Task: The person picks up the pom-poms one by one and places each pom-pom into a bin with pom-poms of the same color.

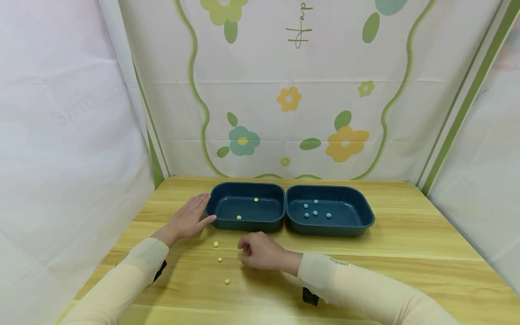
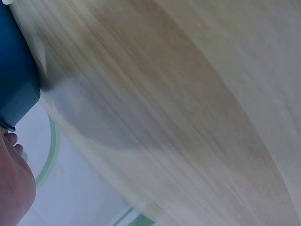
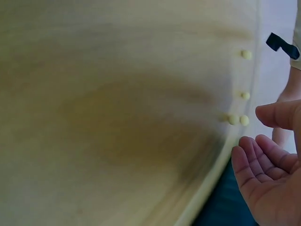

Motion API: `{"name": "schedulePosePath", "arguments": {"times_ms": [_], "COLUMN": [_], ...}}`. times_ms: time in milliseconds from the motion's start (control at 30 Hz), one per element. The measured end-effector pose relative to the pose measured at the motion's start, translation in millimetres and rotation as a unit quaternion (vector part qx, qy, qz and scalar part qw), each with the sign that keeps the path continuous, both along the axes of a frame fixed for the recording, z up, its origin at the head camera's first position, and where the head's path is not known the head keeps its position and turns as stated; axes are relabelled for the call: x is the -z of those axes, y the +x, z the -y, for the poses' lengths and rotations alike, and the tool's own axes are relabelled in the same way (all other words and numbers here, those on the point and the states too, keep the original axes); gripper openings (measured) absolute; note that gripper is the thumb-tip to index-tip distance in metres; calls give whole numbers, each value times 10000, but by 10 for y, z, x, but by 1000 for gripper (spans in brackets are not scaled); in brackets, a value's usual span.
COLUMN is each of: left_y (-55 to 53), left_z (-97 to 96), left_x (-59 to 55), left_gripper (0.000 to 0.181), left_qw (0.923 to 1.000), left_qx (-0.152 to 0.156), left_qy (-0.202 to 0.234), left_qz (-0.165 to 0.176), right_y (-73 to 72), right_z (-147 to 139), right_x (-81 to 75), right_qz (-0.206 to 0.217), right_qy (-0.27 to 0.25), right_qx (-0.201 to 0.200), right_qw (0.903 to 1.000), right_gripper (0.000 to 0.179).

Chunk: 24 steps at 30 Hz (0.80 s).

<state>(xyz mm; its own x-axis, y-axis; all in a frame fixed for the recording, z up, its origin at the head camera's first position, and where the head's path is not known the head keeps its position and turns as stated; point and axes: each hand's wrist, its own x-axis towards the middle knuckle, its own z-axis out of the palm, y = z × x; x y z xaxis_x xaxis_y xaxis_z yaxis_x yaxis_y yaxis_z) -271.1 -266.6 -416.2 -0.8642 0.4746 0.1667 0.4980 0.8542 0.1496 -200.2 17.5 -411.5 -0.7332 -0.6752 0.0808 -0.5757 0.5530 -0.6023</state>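
Note:
My left hand point(image 1: 188, 220) rests with straight fingers against the left end of a dark blue tray point(image 1: 243, 225), its thumb at the front corner. Inside that tray lie two small yellow balls point(image 1: 256, 200). My right hand point(image 1: 262, 251) is over the table in front of the tray, fingers loosely curled. In the right wrist view a gap shows between its thumb point(image 3: 277, 114) and fingers, with nothing held. To its left, three yellow balls point(image 1: 220, 259) lie on the table in the head view. The right wrist view shows several yellow balls point(image 3: 245, 95), two close together.
A second dark blue tray point(image 1: 329, 231) stands right beside the first, with several light blue balls point(image 1: 315, 213) in it. Both are toward the back of the wooden table point(image 1: 406, 280). White cloth with printed flowers point(image 1: 289, 99) hangs behind and at both sides.

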Motion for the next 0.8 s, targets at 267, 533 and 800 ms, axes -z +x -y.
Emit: {"name": "schedulePosePath", "arguments": {"times_ms": [267,533,800], "left_y": [4,10,10], "left_z": [-2,-10,-7], "left_x": [4,-13,-15], "left_gripper": [79,78,78], "left_qw": [10000,10000,9999], "left_qx": [15,59,66], "left_qy": [22,11,-39], "left_qz": [2,-71,-78], "right_y": [23,28,20], "right_z": [18,46,66], "right_x": [67,76,103], "right_qz": [17,-170,-246], "right_qy": [218,409,467], "right_qx": [-37,-104,-61], "right_qw": [9998,9990,9986], "right_gripper": [18,17,17]}}
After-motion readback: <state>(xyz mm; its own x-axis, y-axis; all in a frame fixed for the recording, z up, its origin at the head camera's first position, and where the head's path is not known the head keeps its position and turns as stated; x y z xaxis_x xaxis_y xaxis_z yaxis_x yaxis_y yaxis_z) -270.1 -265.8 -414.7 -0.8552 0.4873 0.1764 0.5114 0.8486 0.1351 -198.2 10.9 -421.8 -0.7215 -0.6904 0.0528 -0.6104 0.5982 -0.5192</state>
